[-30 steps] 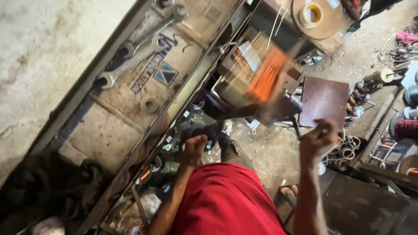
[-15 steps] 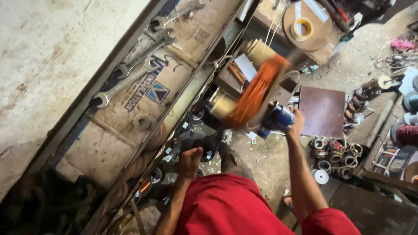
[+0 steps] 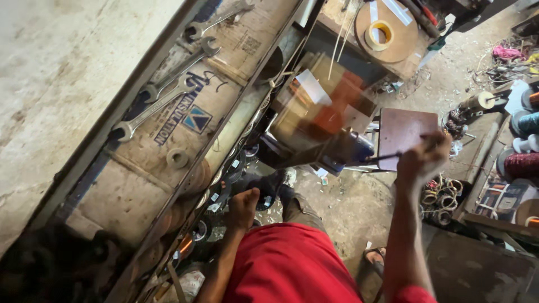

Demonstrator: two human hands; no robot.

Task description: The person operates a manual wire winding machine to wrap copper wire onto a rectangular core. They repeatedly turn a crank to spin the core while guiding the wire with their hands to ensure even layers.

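Cluttered workshop: steel spanners (image 3: 160,101) lie on a cardboard-lined shelf (image 3: 140,185); right hand (image 3: 422,160) fingers clamp a thin dark rod (image 3: 384,157); left hand (image 3: 242,209), fingers curled together, rests at the shelf's lower edge above the littered concrete floor (image 3: 348,202).

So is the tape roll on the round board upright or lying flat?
Lying flat: the tape roll rests on the round board with its open centre facing up.

Three wrenches (image 3: 163,101) lie on a sheet of cardboard (image 3: 140,168) in the upper left of the frame. A roll of tape (image 3: 380,33) sits on a round board (image 3: 401,42) at the top centre. A flat plate (image 3: 404,132) lies right of centre. Wire rings (image 3: 441,196) are piled on the floor (image 3: 348,207) at lower right, with spools (image 3: 519,165) at the right edge.
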